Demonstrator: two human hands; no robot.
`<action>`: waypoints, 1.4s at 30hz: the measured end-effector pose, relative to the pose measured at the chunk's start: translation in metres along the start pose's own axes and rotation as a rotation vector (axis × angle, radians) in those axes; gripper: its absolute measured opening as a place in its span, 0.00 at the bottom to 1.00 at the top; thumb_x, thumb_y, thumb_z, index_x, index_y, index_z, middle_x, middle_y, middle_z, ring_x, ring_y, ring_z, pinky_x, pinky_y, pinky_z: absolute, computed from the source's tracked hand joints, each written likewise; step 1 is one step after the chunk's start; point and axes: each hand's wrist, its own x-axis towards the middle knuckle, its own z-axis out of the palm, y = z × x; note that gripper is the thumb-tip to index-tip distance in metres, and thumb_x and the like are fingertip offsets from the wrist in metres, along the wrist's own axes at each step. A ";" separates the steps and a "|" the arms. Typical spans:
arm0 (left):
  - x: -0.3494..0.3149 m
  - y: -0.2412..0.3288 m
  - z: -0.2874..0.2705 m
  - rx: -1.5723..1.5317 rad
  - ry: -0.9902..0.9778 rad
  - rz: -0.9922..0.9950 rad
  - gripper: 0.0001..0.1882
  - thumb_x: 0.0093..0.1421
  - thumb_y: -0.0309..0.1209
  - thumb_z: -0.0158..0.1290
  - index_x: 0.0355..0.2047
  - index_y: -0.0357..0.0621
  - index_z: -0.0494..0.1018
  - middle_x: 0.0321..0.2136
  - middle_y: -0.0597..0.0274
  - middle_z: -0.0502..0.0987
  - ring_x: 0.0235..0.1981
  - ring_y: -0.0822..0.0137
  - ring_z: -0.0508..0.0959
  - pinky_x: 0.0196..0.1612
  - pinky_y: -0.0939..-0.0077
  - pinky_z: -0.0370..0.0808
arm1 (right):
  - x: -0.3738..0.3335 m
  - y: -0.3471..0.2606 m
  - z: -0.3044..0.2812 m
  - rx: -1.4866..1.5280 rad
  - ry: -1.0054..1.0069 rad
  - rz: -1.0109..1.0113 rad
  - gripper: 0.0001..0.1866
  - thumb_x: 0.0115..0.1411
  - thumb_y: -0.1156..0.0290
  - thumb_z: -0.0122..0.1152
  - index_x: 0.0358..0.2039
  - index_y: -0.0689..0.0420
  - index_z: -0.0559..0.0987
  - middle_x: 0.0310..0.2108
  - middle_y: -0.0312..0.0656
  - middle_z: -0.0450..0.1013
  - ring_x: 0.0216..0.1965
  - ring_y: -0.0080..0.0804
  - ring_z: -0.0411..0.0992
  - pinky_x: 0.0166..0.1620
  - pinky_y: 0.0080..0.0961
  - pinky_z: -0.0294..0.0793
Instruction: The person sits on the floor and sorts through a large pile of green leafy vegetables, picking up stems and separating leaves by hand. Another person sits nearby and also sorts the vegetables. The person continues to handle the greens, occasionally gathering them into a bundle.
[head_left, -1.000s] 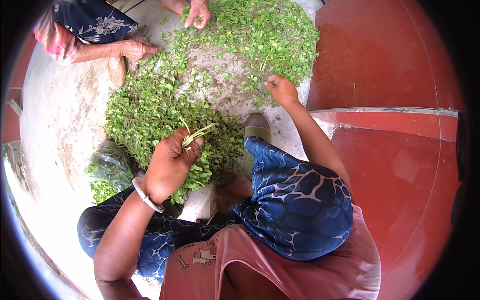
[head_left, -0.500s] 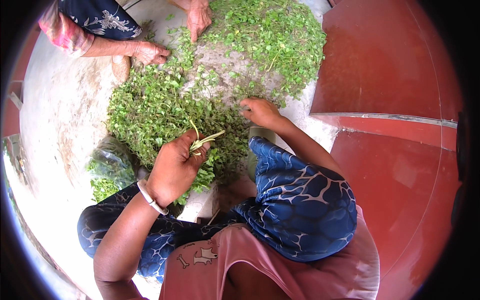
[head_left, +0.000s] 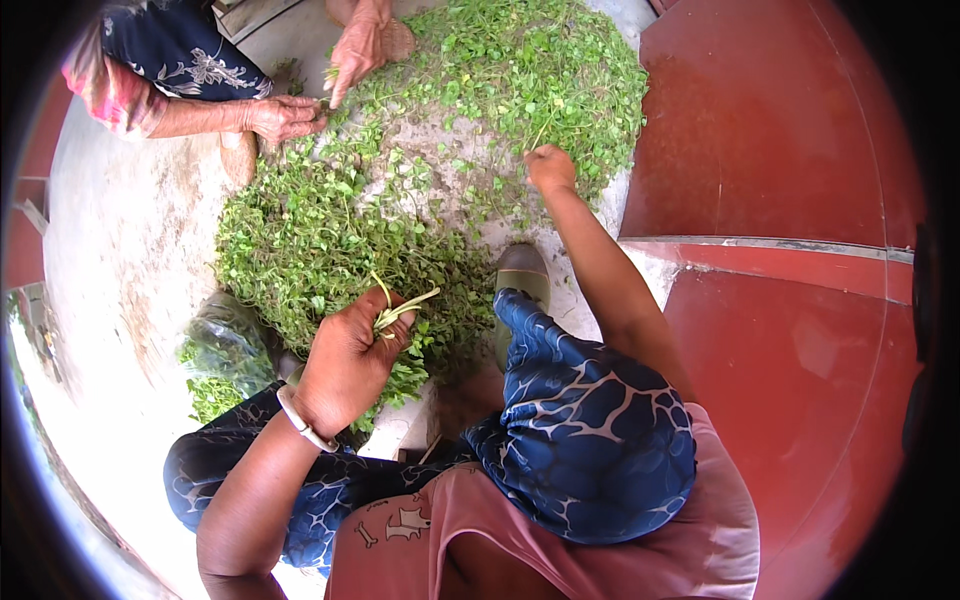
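Note:
My left hand (head_left: pixel 352 352) is closed round a small bunch of leafy greens (head_left: pixel 402 312). Pale stem ends stick out past the thumb, and leaves hang below the fist. Farther off to the right, my right hand (head_left: pixel 550 168) has its fingers pinched at the edge of the far pile of greens (head_left: pixel 590 85), with a thin pale stem (head_left: pixel 541 132) at the fingertips. Between my left hand and the other person lies the nearer pile of loose greens (head_left: pixel 290 235), its leaves mixed with dark, wilted bits.
Across the piles another person's hands (head_left: pixel 285 118) work at some greens. A clear plastic bag (head_left: pixel 225 340) with greens stands left of my knee. My boot (head_left: pixel 523 268) is beside the nearer pile. Red panels (head_left: pixel 770 130) line the right side.
My right hand has moved away from me and to the right, from the nearer pile to the far one. My left hand stays almost still. The other person's hands have come closer together.

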 end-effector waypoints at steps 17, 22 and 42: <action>0.001 -0.004 -0.009 0.127 0.194 0.073 0.12 0.59 0.32 0.52 0.27 0.36 0.64 0.16 0.42 0.66 0.20 0.42 0.67 0.25 0.60 0.65 | -0.147 -0.033 -0.076 0.257 -0.562 -0.336 0.04 0.60 0.74 0.54 0.33 0.60 0.73 0.26 0.30 0.69 0.27 0.16 0.67 0.32 0.17 0.67; 0.002 -0.002 -0.009 0.176 0.181 0.088 0.14 0.57 0.34 0.55 0.29 0.35 0.65 0.19 0.42 0.69 0.23 0.42 0.71 0.28 0.59 0.68 | -0.167 -0.046 -0.095 0.177 -0.697 -0.405 0.05 0.59 0.72 0.55 0.33 0.59 0.73 0.26 0.32 0.69 0.28 0.17 0.66 0.33 0.18 0.66; -0.004 -0.005 0.012 0.469 0.083 0.227 0.15 0.47 0.21 0.54 0.37 0.38 0.68 0.32 0.46 0.73 0.38 0.45 0.73 0.40 0.59 0.70 | -0.110 -0.057 -0.048 0.027 -0.520 -0.195 0.15 0.58 0.57 0.58 0.33 0.57 0.77 0.26 0.38 0.75 0.27 0.26 0.74 0.33 0.28 0.72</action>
